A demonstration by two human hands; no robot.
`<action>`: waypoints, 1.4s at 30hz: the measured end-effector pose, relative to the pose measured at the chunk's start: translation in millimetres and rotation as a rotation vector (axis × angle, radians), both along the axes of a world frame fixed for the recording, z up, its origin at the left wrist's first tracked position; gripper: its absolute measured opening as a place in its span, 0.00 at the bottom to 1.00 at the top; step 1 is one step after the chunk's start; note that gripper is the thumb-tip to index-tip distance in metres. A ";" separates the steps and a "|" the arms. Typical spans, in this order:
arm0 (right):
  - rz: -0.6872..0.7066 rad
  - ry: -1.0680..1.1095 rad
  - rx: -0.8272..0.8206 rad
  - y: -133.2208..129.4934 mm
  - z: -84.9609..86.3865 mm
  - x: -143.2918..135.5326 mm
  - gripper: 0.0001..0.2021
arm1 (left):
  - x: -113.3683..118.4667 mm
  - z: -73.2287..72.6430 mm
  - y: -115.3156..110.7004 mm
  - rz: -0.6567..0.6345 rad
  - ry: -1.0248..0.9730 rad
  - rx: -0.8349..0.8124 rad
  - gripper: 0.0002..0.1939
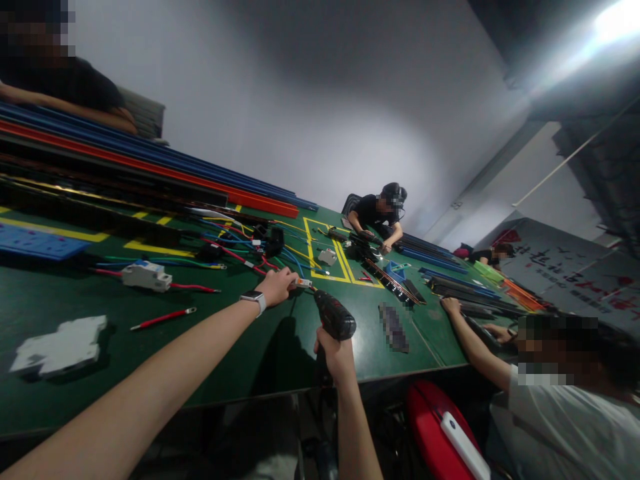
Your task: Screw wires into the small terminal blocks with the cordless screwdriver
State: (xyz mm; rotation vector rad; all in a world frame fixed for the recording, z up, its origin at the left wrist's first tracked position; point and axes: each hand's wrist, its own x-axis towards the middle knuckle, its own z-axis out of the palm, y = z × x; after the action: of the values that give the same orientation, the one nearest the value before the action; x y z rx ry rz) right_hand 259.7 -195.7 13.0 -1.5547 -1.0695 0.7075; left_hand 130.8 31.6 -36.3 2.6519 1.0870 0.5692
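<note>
My right hand [334, 350] is wrapped round the grip of a black power screwdriver [336, 316], whose tip points at a small white and orange connector [302, 283]. That connector is pinched in the fingers of my left hand [280, 287], with the tip at or very near its right end. Red, blue and yellow wires [250, 245] run behind my left hand. To the left on the green table [210, 347] lie a white breaker [147, 275] with red leads, a short red cable [164, 319] and a white plastic piece [61, 345].
Long blue and orange channels [150, 168] lie along the table's far left side. A blue power strip [40, 241] is at the left edge. Other people sit across the table and at the right. A dark blurred flat object [393, 327] lies right of the driver.
</note>
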 end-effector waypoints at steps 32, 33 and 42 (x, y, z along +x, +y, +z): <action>0.020 0.036 -0.020 -0.9 1.5 -1.2 0.08 | -0.7 4.2 -3.1 -0.003 -0.004 -0.022 0.15; 0.020 0.038 -0.018 -0.7 0.9 -0.9 0.08 | -0.7 4.1 -3.1 -0.002 -0.002 -0.022 0.15; 0.039 0.027 -0.001 -0.7 1.4 -0.6 0.07 | -0.8 2.8 -2.3 -0.005 0.002 -0.017 0.15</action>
State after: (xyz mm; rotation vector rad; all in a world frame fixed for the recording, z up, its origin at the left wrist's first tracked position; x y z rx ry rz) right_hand 259.1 -196.4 14.3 -1.5249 -1.0827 0.7538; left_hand 130.0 29.3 -33.5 2.6403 1.0813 0.5535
